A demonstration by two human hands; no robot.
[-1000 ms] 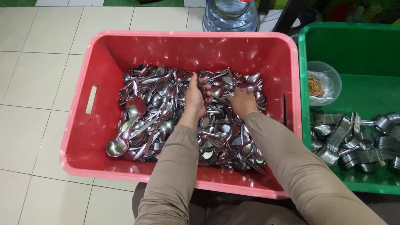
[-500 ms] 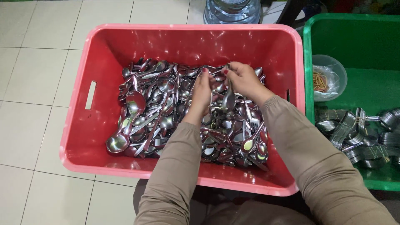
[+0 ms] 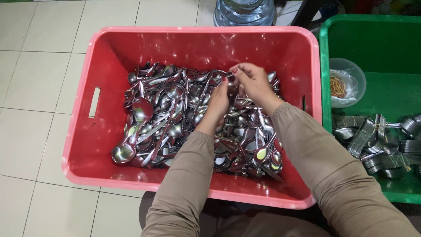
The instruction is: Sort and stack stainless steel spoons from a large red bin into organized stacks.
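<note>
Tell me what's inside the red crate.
The red crate holds a loose heap of metal spoons. The left hand and right hand reach into it, covering some spoons. The crate's floor under the heap is hidden.

Red crate (image 3: 94, 131) (silver spoons (image 3: 166, 114))

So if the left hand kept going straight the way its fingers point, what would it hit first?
The left hand points up and away toward the right hand. It would likely meet the spoon handle pinched there first, though depth is unclear from above.

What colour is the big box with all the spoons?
The crate is red, seen in the head view.
</note>
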